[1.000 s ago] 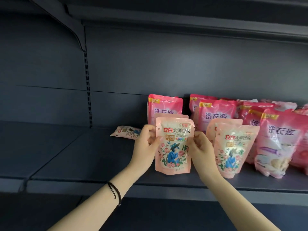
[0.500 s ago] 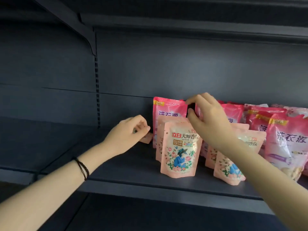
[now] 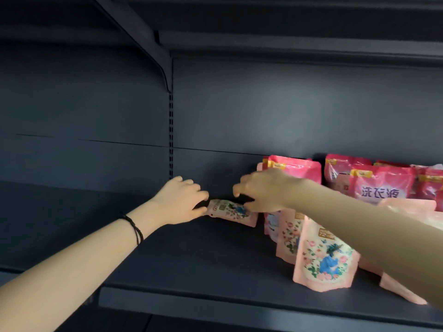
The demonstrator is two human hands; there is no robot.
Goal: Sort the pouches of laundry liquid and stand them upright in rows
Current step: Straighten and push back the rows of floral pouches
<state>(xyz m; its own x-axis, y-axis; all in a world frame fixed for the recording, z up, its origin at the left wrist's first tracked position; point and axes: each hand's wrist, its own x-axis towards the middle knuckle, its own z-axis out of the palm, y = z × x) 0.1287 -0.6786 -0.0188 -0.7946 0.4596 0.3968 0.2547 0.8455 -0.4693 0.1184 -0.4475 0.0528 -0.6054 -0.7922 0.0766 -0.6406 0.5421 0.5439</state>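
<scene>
The pouch [image 3: 231, 212] lies flat on the shelf [image 3: 191, 259], rearward. Left hand [image 3: 182, 202] pinches its end; right hand [image 3: 261, 190] curls its fingers over it, grip unclear. Soft, liquid-filled, probably floppy: hold both side seams.

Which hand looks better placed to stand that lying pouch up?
Probably the left hand: it pinches the lying pouch by its end, unobstructed; the right hand stretches across the standing row.
</scene>
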